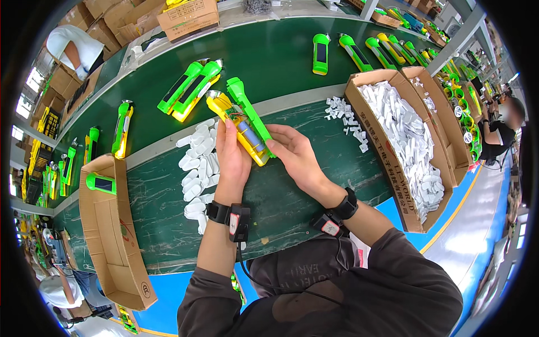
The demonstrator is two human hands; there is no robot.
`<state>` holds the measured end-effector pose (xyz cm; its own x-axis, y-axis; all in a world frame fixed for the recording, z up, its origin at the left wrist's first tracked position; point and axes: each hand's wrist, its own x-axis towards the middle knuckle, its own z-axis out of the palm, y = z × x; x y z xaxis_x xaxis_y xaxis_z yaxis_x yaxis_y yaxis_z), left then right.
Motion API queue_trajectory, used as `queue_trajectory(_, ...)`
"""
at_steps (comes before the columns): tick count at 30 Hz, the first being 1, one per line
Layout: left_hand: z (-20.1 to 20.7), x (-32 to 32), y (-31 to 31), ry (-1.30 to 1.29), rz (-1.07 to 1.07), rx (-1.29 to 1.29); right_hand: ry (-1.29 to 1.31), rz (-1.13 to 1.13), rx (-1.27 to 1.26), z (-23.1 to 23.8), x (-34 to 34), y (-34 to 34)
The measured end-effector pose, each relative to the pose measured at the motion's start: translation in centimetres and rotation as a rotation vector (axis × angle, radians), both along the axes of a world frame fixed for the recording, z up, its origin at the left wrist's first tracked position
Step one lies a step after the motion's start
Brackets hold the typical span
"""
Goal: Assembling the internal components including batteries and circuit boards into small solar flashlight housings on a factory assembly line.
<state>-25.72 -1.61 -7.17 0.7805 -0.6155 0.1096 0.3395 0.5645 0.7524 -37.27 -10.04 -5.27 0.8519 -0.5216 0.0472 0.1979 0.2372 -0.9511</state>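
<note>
Over the workbench [281, 213] I hold a flashlight that is split lengthwise into two halves. My left hand [234, 160] grips its yellow housing half [230, 111], which has a round lamp head, thin wires and a grey-blue cylindrical cell [247, 130] inside. My right hand [296, 154] is closed on the lower end of the green housing half [247, 106], tilted beside the yellow one with a gap between them at the top. Beside my left wrist, small white plastic pieces [196, 174] lie in a loose heap.
Behind the workbench, a green conveyor belt [269, 62] carries green-and-yellow flashlights [193, 90]. A long carton [373, 129] of white pieces stands on the right, near scattered small white parts [347, 115]. One green flashlight [101, 183] lies in the left carton [115, 253]. Other people work farther off.
</note>
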Motion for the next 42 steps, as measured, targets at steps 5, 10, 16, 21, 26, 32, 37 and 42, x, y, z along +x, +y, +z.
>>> queue_trajectory(5, 0.2, -0.1, 0.1, 0.004, -0.001, -0.008, 0.043, 0.055, -0.025, 0.7, -0.6, -0.2)
queue_trajectory(10, 0.3, -0.1, -0.1, 0.004, -0.051, -0.022, 0.058, 0.063, -0.062, 0.8, -0.7, -0.6)
queue_trajectory(16, -0.2, -0.4, 0.1, 0.035, -0.087, -0.011, 0.098, 0.120, 0.042, 0.7, -0.8, 0.2)
queue_trajectory(21, 0.0, 0.7, 0.2, -0.102, -0.151, 0.145, 0.055, 0.050, 0.085, 0.7, -0.2, 1.0)
queue_trajectory(26, 3.2, 0.1, 0.8, -0.195, -0.205, 0.485, 0.072, -0.171, -0.583, -0.5, 0.4, 0.5)
queue_trajectory(32, 6.2, 0.8, 4.2, -0.107, -0.012, 0.519, -0.006, -0.064, -0.499, 1.4, -0.1, 1.8)
queue_trajectory(37, 9.4, 6.1, 15.5, -0.146, 0.033, 0.454, 0.105, -0.103, -0.560, -0.1, -1.4, -1.5)
queue_trajectory(42, 10.9, 15.4, 33.1, -0.209, 0.480, 0.693, 0.159, -0.205, -0.566, -2.8, -1.7, -4.1)
